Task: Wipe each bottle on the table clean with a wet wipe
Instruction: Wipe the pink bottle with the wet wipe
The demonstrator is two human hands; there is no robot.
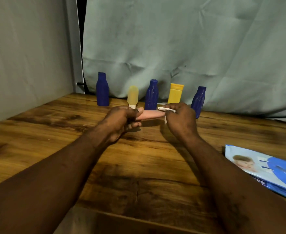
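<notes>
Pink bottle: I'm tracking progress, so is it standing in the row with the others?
No, the left hand holds the pink bottle sideways while the right hand pinches a wipe at its end.

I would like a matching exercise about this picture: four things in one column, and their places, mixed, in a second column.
1. pink bottle
2. wet wipe
3. wipes pack
4. yellow tube

a. flat on the table, far right
b. upright at the back, before the curtain
c. held sideways by the left hand
d. pinched in the right hand

Pairs: 1-c, 2-d, 3-a, 4-b
</notes>
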